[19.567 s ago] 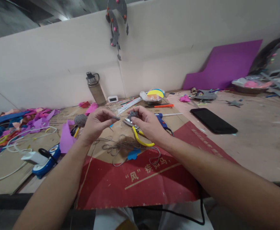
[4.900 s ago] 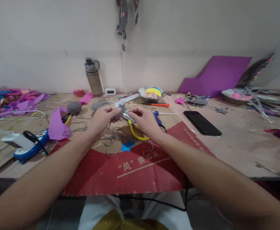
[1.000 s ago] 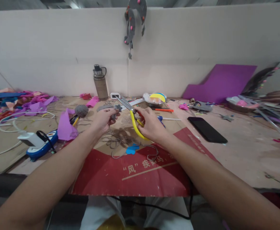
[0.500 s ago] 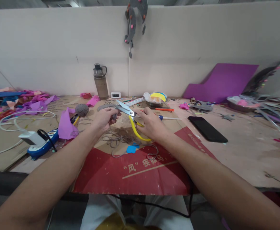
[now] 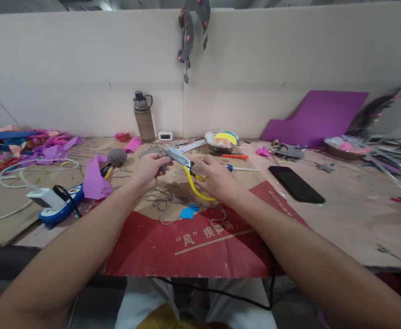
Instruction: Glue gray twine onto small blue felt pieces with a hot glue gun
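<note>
In the head view, my right hand [image 5: 214, 176] grips a pair of scissors [image 5: 192, 186] with yellow handles, its blades pointing left and away from me. My left hand [image 5: 152, 168] is closed on a grey felt piece [image 5: 147, 152], most of it hidden by the fingers. The scissor blades reach to this piece, right beside my left fingertips. Beneath both hands, loose grey yarn [image 5: 168, 198] lies tangled on the cardboard, and a small blue cutout [image 5: 189, 211] rests by its near side.
A ball of grey yarn [image 5: 117, 157] and purple felt [image 5: 96, 178] lie to the left, near a blue power strip [image 5: 58, 214]. Behind stand a bottle [image 5: 145, 119] and a small white clock [image 5: 165, 136]. On the right are a phone [image 5: 296, 184] and a purple sheet [image 5: 319, 119].
The scissor blades have come together at the grey felt piece; half a second ago they were parted. Both hands stay in nearly the same place.
</note>
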A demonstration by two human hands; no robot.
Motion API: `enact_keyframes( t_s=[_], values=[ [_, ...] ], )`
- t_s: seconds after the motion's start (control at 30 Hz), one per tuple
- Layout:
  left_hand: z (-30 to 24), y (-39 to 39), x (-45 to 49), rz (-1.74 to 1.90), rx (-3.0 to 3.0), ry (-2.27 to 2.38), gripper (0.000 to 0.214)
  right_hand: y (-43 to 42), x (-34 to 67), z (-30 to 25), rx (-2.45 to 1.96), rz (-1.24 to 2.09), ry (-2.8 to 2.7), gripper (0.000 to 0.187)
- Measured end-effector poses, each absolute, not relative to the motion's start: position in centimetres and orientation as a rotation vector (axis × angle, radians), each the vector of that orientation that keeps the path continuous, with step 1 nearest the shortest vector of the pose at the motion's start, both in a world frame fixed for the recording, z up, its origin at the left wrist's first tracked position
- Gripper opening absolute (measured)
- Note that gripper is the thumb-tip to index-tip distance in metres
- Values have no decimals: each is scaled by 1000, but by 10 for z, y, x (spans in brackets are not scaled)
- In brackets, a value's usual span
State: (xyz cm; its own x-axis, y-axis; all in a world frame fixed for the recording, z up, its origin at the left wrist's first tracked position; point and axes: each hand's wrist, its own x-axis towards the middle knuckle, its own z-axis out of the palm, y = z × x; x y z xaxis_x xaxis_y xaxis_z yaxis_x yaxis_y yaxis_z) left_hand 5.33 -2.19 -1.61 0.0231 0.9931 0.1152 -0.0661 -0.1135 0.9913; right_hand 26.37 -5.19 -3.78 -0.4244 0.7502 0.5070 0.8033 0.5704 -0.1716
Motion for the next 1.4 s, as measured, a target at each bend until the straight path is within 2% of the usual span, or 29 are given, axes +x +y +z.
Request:
enact_keyframes(
  t_s=[0.67,0.87,1.13,1.4],
  values=[
    [-18,-22,52,1304,1256,1069,15,-54,262,-36,-1262,-58,-2259,45],
    [-13,-20,52,1281,979,1085,12,-53,260,-35,-1102,68,-2024,43],
    [-8,-24,52,1318,761,847,7,-57,255,-40,-1161,181,-1933,50],
    [-10,-29,57,1316,775,757,9,-59,250,-48,-1147,214,-1987,39]
  ],
)
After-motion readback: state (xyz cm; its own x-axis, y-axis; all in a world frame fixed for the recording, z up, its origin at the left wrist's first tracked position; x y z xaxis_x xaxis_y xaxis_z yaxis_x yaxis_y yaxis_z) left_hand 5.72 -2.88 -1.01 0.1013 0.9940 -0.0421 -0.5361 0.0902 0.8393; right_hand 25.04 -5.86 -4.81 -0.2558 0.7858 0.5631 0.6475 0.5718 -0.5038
